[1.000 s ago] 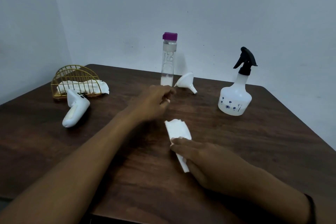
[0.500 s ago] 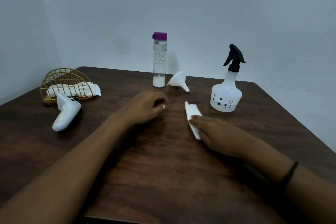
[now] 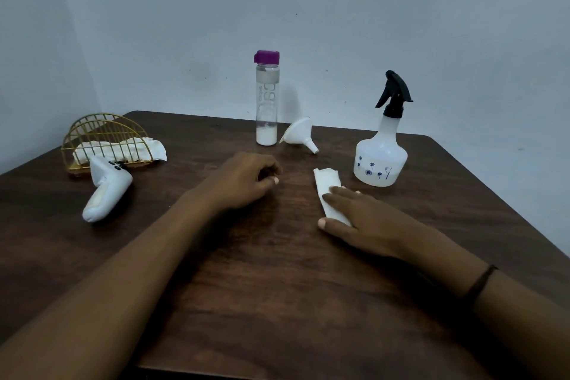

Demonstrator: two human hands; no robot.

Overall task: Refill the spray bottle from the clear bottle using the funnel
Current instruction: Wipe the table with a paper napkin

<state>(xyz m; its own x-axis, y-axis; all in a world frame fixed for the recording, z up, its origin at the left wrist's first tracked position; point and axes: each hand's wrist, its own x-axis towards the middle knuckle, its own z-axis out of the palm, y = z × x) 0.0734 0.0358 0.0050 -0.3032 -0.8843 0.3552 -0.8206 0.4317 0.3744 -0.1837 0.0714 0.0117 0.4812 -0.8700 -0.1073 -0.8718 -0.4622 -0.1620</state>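
Purple-capped clear bottle [image 3: 266,99], lettering unreadable, stands at the table's [image 3: 277,302] far edge beside the tipped funnel [image 3: 298,134]; spray bottle [image 3: 381,151] at right. Right hand [image 3: 364,220] presses flat on a folded tissue [image 3: 329,191]; left hand [image 3: 243,180] rests loosely curled, holding nothing.

**Colours and patterns on my tabletop**

Tabletop [image 3: 277,302]: dark brown wood grain. Clear bottle [image 3: 266,102]: see-through body, purple cap, white band at the base, pale lettering down the side. Funnel [image 3: 298,134]: plain white. Spray bottle [image 3: 381,157]: milky white body with small dark blue flower prints, black trigger head. Folded tissue [image 3: 328,185] under my right hand [image 3: 364,222]: white. Wire holder [image 3: 103,136]: gold, white cloth inside. Controller [image 3: 106,191]: white, dark buttons. Black band on my right wrist. Wall: pale grey-blue.
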